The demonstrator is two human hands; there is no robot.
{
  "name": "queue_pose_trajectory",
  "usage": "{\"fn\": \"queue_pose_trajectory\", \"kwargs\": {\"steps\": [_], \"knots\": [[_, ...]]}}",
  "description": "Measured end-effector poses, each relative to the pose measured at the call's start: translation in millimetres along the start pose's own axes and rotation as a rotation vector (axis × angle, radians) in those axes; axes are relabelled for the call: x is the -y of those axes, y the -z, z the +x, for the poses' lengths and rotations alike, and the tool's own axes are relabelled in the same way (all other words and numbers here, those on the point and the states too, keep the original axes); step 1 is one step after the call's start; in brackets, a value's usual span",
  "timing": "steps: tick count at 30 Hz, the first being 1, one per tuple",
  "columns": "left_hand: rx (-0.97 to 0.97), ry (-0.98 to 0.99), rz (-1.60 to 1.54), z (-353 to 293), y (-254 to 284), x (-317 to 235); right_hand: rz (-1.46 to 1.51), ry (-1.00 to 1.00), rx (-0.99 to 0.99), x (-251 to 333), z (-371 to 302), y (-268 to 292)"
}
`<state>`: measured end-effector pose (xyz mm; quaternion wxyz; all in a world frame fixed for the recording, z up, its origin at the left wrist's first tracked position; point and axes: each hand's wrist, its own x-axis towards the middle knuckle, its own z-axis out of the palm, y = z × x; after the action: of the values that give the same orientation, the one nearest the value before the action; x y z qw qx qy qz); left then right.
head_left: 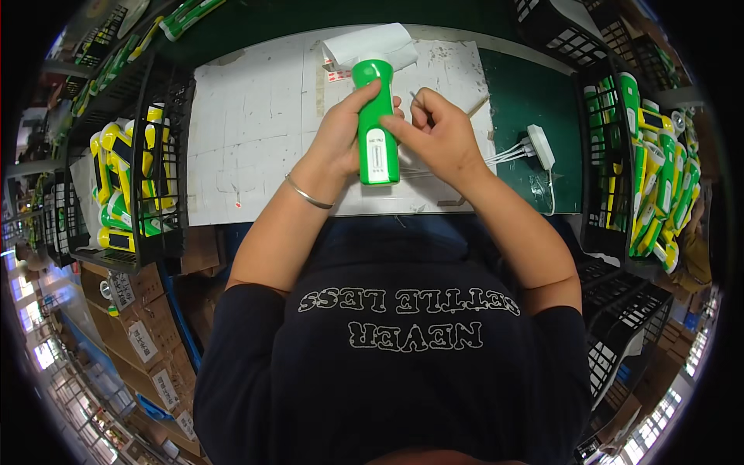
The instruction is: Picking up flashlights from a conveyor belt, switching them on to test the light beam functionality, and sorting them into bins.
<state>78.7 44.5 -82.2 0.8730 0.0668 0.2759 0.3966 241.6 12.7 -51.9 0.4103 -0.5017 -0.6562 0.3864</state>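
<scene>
A green flashlight (374, 105) with a white label panel on its lower body stands nearly upright in the picture, its wider head away from me. My left hand (341, 133) is wrapped around its left side, thumb lying along the front. On the other side, my right hand (442, 138) has its thumb against the flashlight's body, while its fingers curl in. A thin greyish tip shows by those curled fingers; what it belongs to is too small to make out. Just beyond the flashlight's head lies a curled white sheet (380, 45).
A white worktable (256, 116) spreads under my hands. At right sits a white multi-port charging block (541, 147) with several white cables. Black crates of green and yellow flashlights flank me, one crate (143, 178) left and another (608, 163) right. Cardboard boxes (143, 333) stand lower left.
</scene>
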Motion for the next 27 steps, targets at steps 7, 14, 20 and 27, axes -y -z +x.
{"fn": "queue_pose_trajectory", "kwargs": {"steps": [7,14,20,27], "knots": [[-0.009,0.143,-0.331,-9.3,2.0,-10.4,0.263,-0.181,0.026,-19.3,7.2,6.5],[0.096,-0.715,1.571,-38.0,-13.8,-7.8,0.246,-0.072,0.215,-7.0,12.3,47.3],[0.058,-0.592,2.141,-72.1,-20.1,-33.4,0.279,-0.108,0.330,-4.7,14.5,59.4],[0.115,-0.607,2.240,-89.7,-22.8,-33.1,-0.077,0.090,0.447,8.5,3.6,33.3]]}}
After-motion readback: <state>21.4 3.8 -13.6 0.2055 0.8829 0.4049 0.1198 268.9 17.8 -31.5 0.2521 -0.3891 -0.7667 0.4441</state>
